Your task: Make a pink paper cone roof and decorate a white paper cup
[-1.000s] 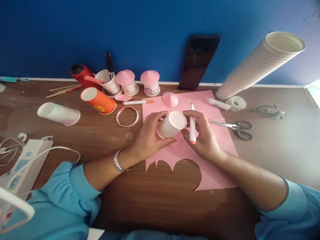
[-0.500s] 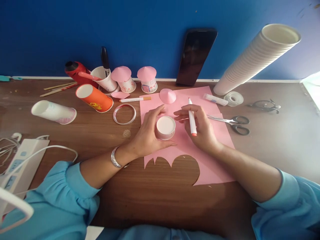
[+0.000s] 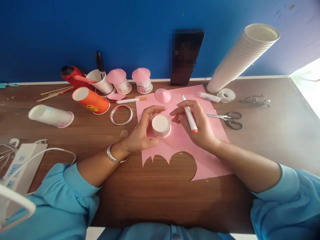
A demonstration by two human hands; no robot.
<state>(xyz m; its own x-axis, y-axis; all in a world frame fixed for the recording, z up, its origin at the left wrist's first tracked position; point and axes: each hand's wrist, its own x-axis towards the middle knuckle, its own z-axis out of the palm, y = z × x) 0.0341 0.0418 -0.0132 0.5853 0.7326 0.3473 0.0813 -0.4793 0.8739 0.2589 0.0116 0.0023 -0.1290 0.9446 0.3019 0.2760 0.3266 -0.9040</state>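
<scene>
A small white paper cup [image 3: 160, 124] stands upside down on the pink paper sheet [image 3: 215, 133], its flat base facing up. My left hand [image 3: 141, 131] curls around the cup and holds it from the left. My right hand [image 3: 197, 125] grips a white marker [image 3: 189, 114] with an orange cap end, just right of the cup, fingertips near its rim. A pink paper cone [image 3: 162, 95] lies on the sheet behind the cup.
Two cone-topped cups [image 3: 142, 80], a pen cup [image 3: 101, 81], an orange cup [image 3: 90, 100], a tipped white cup [image 3: 51, 115] and a cut rim ring [image 3: 121, 114] lie left. Scissors [image 3: 228, 119], tape [image 3: 226, 95], glue stick [image 3: 208, 97] and a cup stack [image 3: 240, 56] sit right. A phone [image 3: 186, 56] leans on the wall.
The cup was held tilted above the sheet by both hands; my left hand has set it down upside down on the pink paper, and my right hand has shifted slightly away with the marker.
</scene>
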